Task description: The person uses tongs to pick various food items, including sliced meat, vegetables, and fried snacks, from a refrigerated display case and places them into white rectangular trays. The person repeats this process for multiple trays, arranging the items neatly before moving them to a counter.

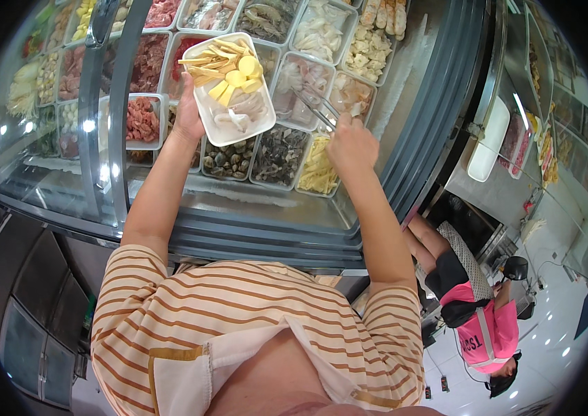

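My left hand (188,116) grips the edge of a white tray (264,127) over the food case. On the tray lie yellow strips (214,61), round yellow slices (249,67) and pale, wet pieces that look like squid (240,115). In my right hand (352,143) are metal tongs (320,109). Their tips reach into a clear tub (285,102) of pale, translucent pieces just right of the tray; whether they pinch a piece I cannot tell. Below my right hand sits a tub of yellow shreds (318,166).
Around my hands stand tubs of grey shrimp (267,19), red meat (142,121), shellfish (228,161) and dark, mottled pieces (278,158). The glass case's grey frame (266,236) runs along the near side. At right, a person in pink (484,336) is beside a counter with an empty white tray (488,139).
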{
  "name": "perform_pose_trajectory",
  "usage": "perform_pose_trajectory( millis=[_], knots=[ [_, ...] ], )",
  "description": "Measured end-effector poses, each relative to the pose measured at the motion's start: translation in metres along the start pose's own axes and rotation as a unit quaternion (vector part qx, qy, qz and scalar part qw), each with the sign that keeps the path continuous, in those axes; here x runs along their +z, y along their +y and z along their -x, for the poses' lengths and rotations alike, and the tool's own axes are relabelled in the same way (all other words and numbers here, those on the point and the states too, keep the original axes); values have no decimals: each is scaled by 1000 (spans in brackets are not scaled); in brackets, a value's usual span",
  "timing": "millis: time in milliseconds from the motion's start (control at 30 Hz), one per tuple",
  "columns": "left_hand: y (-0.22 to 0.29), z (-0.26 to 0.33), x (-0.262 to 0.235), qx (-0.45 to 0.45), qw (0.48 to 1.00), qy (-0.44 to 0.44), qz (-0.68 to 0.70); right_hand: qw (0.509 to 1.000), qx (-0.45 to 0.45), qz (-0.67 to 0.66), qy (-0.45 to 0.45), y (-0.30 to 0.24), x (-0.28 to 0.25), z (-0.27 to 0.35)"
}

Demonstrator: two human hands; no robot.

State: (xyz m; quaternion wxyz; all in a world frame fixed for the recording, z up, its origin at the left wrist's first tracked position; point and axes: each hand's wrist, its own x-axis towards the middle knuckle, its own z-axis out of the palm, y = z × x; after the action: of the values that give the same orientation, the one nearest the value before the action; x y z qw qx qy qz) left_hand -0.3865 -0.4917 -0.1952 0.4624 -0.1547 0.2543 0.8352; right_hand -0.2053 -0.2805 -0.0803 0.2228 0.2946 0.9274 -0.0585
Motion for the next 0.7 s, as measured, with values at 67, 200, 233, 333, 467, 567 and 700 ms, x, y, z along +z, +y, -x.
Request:
perform_pose_trajectory(
  millis=[67,200,233,333,467,567,700],
  knots=[
    [0,-1,-3,-2,1000,-1,-1,997,19,-26,-74,-4,11,-21],
    [-2,-3,-4,-5,1000,-2,10,989,61,-79,-107,-18,29,-46],
    [-2,-3,-4,-3,1000,0,8,988,70,-88,-109,-22,34,-50],
    [-2,-3,-4,1,1000,8,2,986,71,-117,-97,-28,41,-53],
    [-1,-2,2,6,1000,25,-10,979,93,-167,-70,-14,59,-51],
    [0,0,1,14,999,28,-11,908,140,-367,-148,18,59,-36],
    [0,0,-2,22,999,27,-9,835,131,-522,-112,36,27,4]
  ],
)
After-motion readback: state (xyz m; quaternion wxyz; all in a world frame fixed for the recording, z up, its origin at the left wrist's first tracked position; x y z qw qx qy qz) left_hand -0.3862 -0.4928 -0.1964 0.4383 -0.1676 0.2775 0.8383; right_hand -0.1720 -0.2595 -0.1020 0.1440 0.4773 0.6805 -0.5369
